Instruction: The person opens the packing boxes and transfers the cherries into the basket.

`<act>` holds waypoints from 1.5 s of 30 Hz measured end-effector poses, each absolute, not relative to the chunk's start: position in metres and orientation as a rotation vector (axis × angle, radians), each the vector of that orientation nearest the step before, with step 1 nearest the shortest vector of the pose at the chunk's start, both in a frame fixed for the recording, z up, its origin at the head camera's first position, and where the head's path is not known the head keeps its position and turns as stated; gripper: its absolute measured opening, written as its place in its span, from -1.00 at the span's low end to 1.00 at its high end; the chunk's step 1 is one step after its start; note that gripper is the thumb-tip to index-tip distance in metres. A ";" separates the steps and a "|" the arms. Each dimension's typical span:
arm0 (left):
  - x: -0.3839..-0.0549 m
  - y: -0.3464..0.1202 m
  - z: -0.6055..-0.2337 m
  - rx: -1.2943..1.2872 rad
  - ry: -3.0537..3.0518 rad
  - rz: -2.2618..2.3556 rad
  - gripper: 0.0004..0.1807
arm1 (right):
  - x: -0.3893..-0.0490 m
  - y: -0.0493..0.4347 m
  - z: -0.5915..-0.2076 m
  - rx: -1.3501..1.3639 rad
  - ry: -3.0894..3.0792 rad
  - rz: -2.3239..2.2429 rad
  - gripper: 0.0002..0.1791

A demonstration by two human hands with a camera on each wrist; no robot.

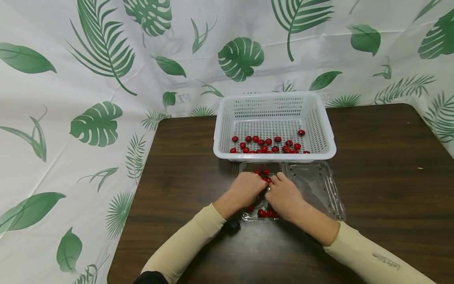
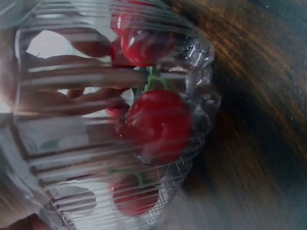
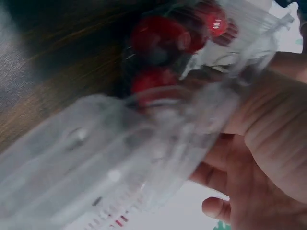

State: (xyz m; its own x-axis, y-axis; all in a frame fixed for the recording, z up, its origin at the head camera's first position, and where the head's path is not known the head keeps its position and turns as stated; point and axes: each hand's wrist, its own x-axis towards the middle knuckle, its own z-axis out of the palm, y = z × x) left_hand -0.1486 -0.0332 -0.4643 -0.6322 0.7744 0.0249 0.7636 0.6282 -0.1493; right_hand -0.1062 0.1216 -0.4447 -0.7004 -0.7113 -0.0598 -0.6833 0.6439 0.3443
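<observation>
A clear plastic clamshell box (image 1: 246,215) lies open on the table with several red cherries (image 1: 261,213) inside. My left hand (image 1: 246,189) reaches into it from the left, fingertips beside cherries in its middle. Through the ribbed wall in the left wrist view, the fingers look fairly straight, near a cherry (image 2: 160,122) with a green stem. My right hand (image 1: 285,197) reaches in from the right, close to the left. In the right wrist view the lid (image 3: 96,143) and box wall partly cover its fingers, so whether they pinch a cherry is hidden.
A white perforated basket (image 1: 274,157) holding several loose cherries (image 1: 301,133) stands directly behind the box. The box's clear lid (image 1: 315,189) lies folded out to the right on the dark wooden table (image 1: 383,177). A leaf-printed cloth (image 1: 198,71) hangs behind.
</observation>
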 end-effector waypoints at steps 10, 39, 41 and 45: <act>-0.151 -0.037 -0.461 -1.251 -2.800 0.141 -0.84 | -0.113 0.124 -0.454 1.189 -2.762 -0.450 -0.82; -0.154 -0.047 -0.450 -1.206 -2.704 0.041 -0.70 | -0.154 0.166 -0.373 0.760 -2.625 0.098 -0.68; -0.154 -0.047 -0.449 -1.208 -2.706 0.041 -0.69 | -0.159 0.167 -0.377 0.711 -2.626 0.099 -0.69; -0.153 -0.047 -0.448 -1.206 -2.704 0.039 -0.68 | -0.166 0.169 -0.383 0.669 -2.640 0.093 -0.68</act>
State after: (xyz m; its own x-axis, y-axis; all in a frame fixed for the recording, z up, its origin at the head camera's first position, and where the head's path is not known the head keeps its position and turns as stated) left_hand -0.1533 -0.0470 -0.4477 -0.6548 0.7400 0.1536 0.7353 0.6708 -0.0970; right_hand -0.1661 0.1694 -0.3827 -0.7992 -0.4413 0.4080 -0.4690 0.8825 0.0359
